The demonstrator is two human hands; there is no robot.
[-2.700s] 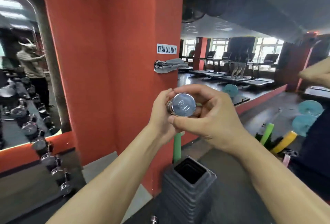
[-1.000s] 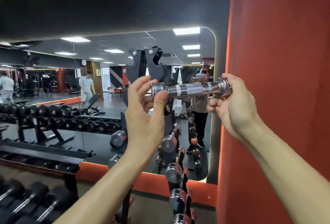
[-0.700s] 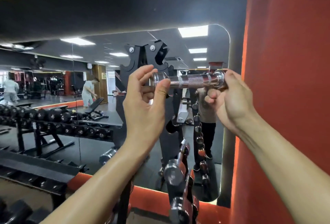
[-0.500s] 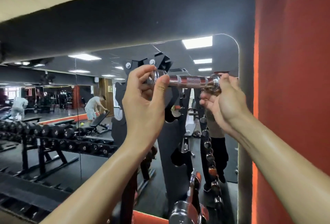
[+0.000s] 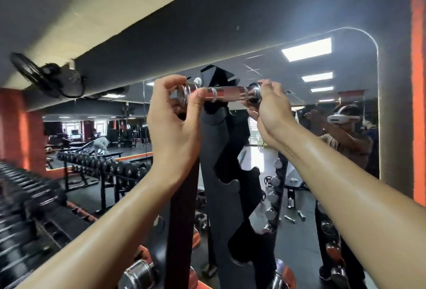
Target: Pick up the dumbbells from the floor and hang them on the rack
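A small chrome dumbbell (image 5: 224, 92) is held level at the very top of the tall black vertical rack (image 5: 224, 173), right in front of its uppermost notches. My left hand (image 5: 174, 125) pinches the dumbbell's left head between thumb and fingers. My right hand (image 5: 268, 106) grips the right head, fingers curled behind it. Whether the handle rests in the rack's notch is hidden by the dumbbell itself. Lower on the rack more chrome dumbbells (image 5: 136, 276) hang.
A wall mirror (image 5: 334, 150) stands straight behind the rack and reflects me and the gym. A long rack of black dumbbells (image 5: 30, 198) runs along the left. An orange pillar (image 5: 418, 81) is at the right, a wall fan (image 5: 46, 76) at upper left.
I turned from the pillar to the rack. Both hands have raised the dumbbell from chest height to the rack's top notches, and the view has tilted upward.
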